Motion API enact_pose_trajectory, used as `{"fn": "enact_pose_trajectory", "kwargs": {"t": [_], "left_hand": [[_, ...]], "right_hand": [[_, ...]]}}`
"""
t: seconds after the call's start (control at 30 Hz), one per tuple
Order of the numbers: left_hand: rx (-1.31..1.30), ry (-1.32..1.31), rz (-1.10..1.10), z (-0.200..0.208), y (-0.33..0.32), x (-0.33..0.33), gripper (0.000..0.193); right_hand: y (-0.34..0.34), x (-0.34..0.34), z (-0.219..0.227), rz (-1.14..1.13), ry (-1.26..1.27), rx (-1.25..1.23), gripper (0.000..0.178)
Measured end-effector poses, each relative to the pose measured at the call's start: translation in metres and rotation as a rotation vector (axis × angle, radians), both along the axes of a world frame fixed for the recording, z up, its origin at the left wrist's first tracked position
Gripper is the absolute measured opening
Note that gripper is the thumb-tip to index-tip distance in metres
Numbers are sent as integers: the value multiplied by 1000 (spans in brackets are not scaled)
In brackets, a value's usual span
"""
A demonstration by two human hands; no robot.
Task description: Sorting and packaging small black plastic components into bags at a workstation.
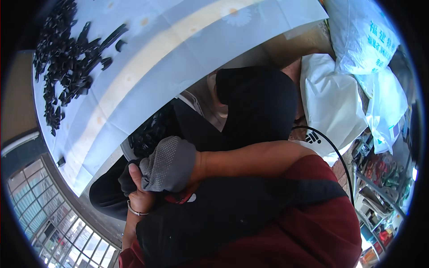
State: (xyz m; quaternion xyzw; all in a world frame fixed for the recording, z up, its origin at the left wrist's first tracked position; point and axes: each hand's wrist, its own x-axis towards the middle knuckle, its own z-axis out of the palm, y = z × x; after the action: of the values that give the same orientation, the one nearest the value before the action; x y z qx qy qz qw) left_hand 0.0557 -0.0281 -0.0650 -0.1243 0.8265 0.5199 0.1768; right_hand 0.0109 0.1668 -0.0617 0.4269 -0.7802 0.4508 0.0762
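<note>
My right hand, in a grey glove with a dotted surface, is closed and bent over toward my left hand in front of my lap. The fingers of my left hand are curled, some under dark cloth, with the thumb bare and upright against the grey glove. A bracelet circles the left wrist. Whatever the two hands hold between them is hidden. Just beyond them, a container with a pale rim holds small black pieces. Below the right hand shows a red patch with a white spot; what it is I cannot tell.
A table with a pale flowered cover stretches across the far side, its edge near my hands. Loose black pieces are heaped at its left. White sacks stand at the right. A black cable curves beside my right arm.
</note>
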Motion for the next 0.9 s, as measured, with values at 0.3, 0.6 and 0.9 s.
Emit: {"fn": "enact_pose_trajectory", "kwargs": {"t": [0.3,0.6,0.9], "left_hand": [[-75,-41,-18,9,6,-8,36],[-735,300,-596,17,-19,-8,69],[-413,397,-299,76,4,-39,25]], "right_hand": [[1,4,-14,-33,-65,-39,9],[7,-9,6,55,-51,42,13],[9,-24,-11,-42,-97,310,10]]}}
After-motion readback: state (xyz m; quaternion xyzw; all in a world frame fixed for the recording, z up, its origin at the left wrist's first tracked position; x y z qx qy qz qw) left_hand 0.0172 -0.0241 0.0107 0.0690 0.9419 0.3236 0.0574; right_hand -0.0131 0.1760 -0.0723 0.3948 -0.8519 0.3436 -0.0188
